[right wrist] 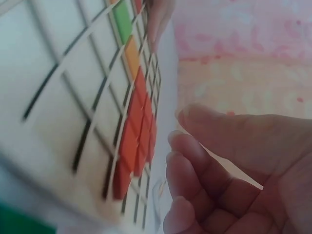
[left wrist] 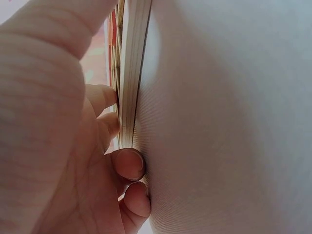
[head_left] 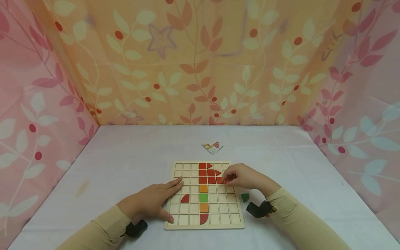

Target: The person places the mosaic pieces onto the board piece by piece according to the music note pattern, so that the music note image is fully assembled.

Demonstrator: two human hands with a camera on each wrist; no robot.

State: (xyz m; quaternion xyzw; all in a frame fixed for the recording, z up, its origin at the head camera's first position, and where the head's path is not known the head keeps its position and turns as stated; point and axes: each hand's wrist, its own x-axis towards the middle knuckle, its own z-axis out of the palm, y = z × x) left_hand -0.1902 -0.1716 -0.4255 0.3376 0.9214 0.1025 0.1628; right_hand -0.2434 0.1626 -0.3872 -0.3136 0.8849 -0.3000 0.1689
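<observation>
A wooden grid board (head_left: 190, 220) lies flat, bearing colored pieces. Red squares and triangles (head_left: 211, 172) fill several cells in its upper half, with orange (head_left: 203, 189) and green (head_left: 203, 197) squares below. One red quarter-circle (head_left: 204, 218) sits in the bottom row, another (head_left: 185, 198) in a cell further left. My left hand (head_left: 156, 198) rests on the board's left edge, fingers extended over the rim and thumb near the bottom corner. My right hand (head_left: 239, 176) hovers at the upper right beside the end red piece (head_left: 219, 180); its loosely bent fingers (right wrist: 183, 175) hold nothing visible.
Behind the board lies a small pattern card (head_left: 212, 146) showing a colored grid. A green piece (head_left: 245, 197) is on the white tablecloth (head_left: 125, 156) right of the board, and a red bit (head_left: 267, 215) peeks out under my right wrist. Patterned curtains enclose the table.
</observation>
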